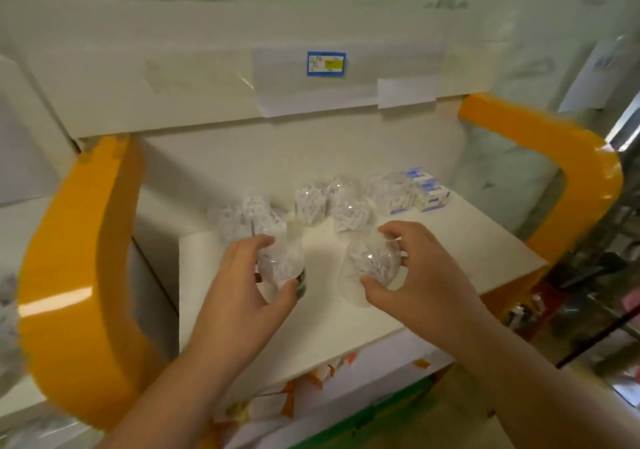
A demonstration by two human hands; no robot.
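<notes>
**Desk:** What fills the frame?

**Photographer:** A white display stand, seen from above. A broad orange frame (79, 275) curves down its left side and a second orange frame (571, 158) bends round the right. A white upper board (173, 78) runs across the top, and below it lies the white shelf (346, 327).

**Desk:** And the person?

**Photographer:** Two bare forearms reach in from the bottom edge. The left hand (239, 289) curls round a clear tub (282, 265), fingers over the far side and thumb on the near side. The right hand (426, 275) grips a second clear tub (370, 268) the same way, fingers over the top and thumb pressed to the near wall.

**Desk:** Where are those two tubs?

**Photographer:** Both are at the front middle of the shelf, near each other but apart, with bare shelf between them. Each shows white strips inside. Whether they rest on the shelf or are lifted just off it cannot be told.

**Desk:** What else is on the shelf?

**Photographer:** Behind the hands, a group of similar tubs (311, 203) stands close together toward the back. Just to the right of the group, in the back right corner, are small blue-and-white boxes (431, 196). Smallest of all is a blue-edged price label (326, 63) stuck on the upper board, its print too blurred to read.
</notes>
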